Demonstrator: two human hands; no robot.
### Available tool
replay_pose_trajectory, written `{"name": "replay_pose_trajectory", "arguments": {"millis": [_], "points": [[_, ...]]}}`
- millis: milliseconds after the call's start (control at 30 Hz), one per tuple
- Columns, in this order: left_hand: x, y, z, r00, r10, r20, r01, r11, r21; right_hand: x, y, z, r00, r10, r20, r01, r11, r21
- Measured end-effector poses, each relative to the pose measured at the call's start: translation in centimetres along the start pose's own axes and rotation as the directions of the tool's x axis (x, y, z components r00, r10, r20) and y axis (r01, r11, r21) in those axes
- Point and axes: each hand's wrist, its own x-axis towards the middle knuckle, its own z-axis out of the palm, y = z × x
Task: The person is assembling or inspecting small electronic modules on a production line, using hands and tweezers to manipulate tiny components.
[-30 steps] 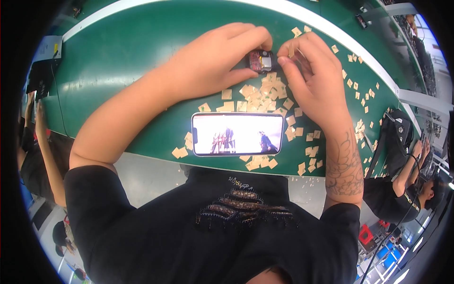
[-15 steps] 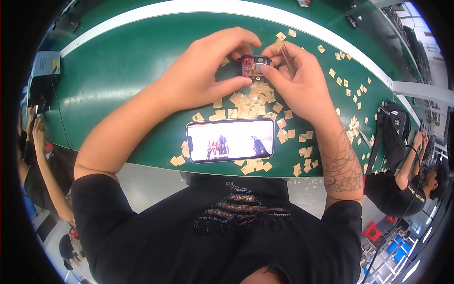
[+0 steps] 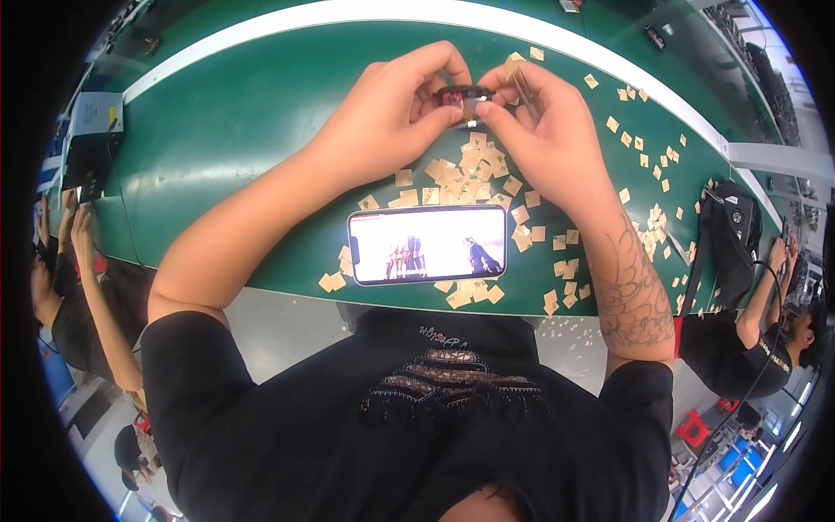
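Over the far middle of the green table, both my hands grip a small black electronic housing (image 3: pixel 465 94) with a red circuit board inside. My left hand (image 3: pixel 404 113) is closed on its left end, thumb on the near edge. My right hand (image 3: pixel 548 122) pinches the right end with thumb and fingers. A slim pair of metal tweezers (image 3: pixel 525 91) is tucked in my right fingers, with a tan square at its far end. The housing is tilted, and my fingers cover both its ends. Loose tan paper squares (image 3: pixel 448 178) lie heaped just below the hands.
A lit phone (image 3: pixel 428 245) lies near the table's front edge. More tan squares are scattered to the right, beside a black bag (image 3: pixel 731 239). A grey and black box (image 3: pixel 94 130) stands at the left. People sit at both sides.
The housing has tipped, so less of its inside shows. My left thumb has come in from beside it onto its near edge. Both hands have shifted slightly away from me.
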Motion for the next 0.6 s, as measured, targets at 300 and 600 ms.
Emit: {"name": "replay_pose_trajectory", "arguments": {"millis": [300,600], "points": [[9.3,-3.6,-3.0,0.967,0.164,-0.194,-0.110,0.959,0.262,0.5,1.6,-1.7,0.946,-0.244,-0.212,0.208,0.961,-0.180],[19.1,-3.8,-1.0,0.977,0.154,-0.151,-0.003,0.711,0.703,0.3,1.9,-2.1,0.938,-0.326,-0.116,0.289,0.923,-0.253]]}}
